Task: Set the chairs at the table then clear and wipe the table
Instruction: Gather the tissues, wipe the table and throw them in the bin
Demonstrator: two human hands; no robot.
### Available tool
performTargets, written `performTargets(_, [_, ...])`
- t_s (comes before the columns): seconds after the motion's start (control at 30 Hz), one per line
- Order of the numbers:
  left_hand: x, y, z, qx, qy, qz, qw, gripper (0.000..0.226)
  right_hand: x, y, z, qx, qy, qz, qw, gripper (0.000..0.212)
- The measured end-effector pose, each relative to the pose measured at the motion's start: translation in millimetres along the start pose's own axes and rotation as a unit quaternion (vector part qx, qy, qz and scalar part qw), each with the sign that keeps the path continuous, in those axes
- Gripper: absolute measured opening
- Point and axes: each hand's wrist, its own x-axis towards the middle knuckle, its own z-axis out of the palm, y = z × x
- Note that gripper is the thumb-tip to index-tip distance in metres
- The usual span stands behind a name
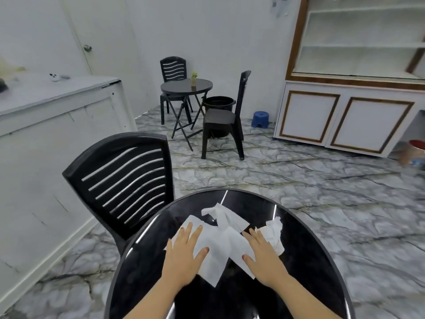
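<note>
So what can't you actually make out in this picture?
Head view only:
- Near table: its legs, and its near edge cut off by the frame.
- Tabletop under the tissues and both hands: covered.
- Near chair: seat hidden behind its backrest.
- Small items on the counter: blurred.

- Left hand (184, 256) and right hand (264, 256) press flat on white tissues (218, 245) spread over the glossy black surface (299, 261).
- A black slatted chair (122, 180) stands at its left edge.
</note>
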Motion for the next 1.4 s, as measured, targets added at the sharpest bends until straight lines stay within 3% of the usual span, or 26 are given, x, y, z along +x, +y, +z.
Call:
performTargets(0.2, [37.3,-19.0,21.0,0.021,-0.025,0.014,0.999,0.117,15.8,3.0,21.8,-0.006,-0.001,0.016,1.000,0.059])
performTargets(0.37, [56.7,-29.4,32.9,0.031,-0.031,0.018,0.999,0.094,28.1,5.7,39.7,-0.030,0.005,0.028,0.999,0.060])
performTargets(0.47, [62.0,-38.9,42.6,0.034,-0.038,0.021,0.998,0.103,32.2,10.2,49.5,-0.037,0.021,0.037,0.998,0.060])
performTargets(0.57, [61.6,-46.3,50.7,0.080,-0.059,0.031,0.995,0.079,34.0,13.1,56.0,-0.046,0.047,0.040,0.997,0.056])
performTargets(0.63, [60.6,-48.0,52.7,0.097,-0.064,0.023,0.993,0.060,35.1,13.4,59.5,-0.055,0.065,0.041,0.995,0.064])
performTargets(0.73, [60.2,-48.0,50.9,0.095,-0.053,0.025,0.994,0.054,37.0,16.1,65.3,-0.049,0.086,0.046,0.994,0.076])
performTargets(0.8, [61.6,-49.0,51.6,0.086,-0.058,0.025,0.994,0.054,38.5,15.5,66.2,-0.042,0.102,0.049,0.993,0.073])
performTargets(0.87, [61.7,-50.1,51.4,0.074,-0.062,0.032,0.995,0.057,39.5,14.0,64.6,-0.036,0.108,0.053,0.992,0.056])
performTargets(0.93, [61.9,-51.1,49.0,0.050,-0.037,0.057,0.996,0.071,39.9,13.8,63.4,-0.016,0.103,0.057,0.993,0.041])
performTargets(1.0, [60.4,-53.5,50.1,-0.017,-0.016,0.073,0.997,0.084,38.7,13.3,60.4,0.017,0.106,0.057,0.993,0.040])
performTargets(1.17, [55.0,-44.1,31.7,-0.132,0.016,0.042,0.990,0.046,30.7,5.2,51.6,0.112,0.118,0.049,0.985,0.038])
performTargets(1.4, [42.6,-27.7,0.3,-0.176,0.078,0.050,0.980,0.042,27.7,-17.3,31.7,0.199,0.139,0.009,0.970,0.036])
